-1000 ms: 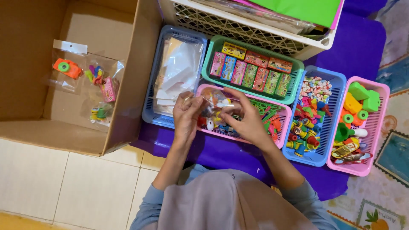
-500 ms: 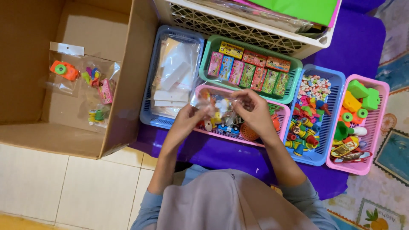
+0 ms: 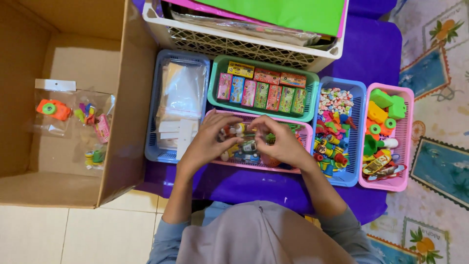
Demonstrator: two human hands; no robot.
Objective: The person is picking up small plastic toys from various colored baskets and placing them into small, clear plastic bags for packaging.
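While both hands meet over the pink basket [image 3: 303, 133], left hand [image 3: 209, 144] and right hand [image 3: 281, 144] pinch a small clear bag [image 3: 244, 132] between their fingertips, bag held just above the toy cars [image 3: 248, 152] in that basket. Left of it sits a blue basket [image 3: 157, 98] with clear plastic bags [image 3: 183, 90]. Behind it, a green basket [image 3: 215, 73] holds a row of small coloured boxes [image 3: 261, 90]. Right of it, a second blue basket [image 3: 360, 98] carries small mixed toys, then another pink basket [image 3: 408, 122] with green and yellow pieces. Cardboard box [image 3: 127, 98] at far left holds bagged toys [image 3: 73, 115]. All baskets rest on purple cloth [image 3: 244, 188]
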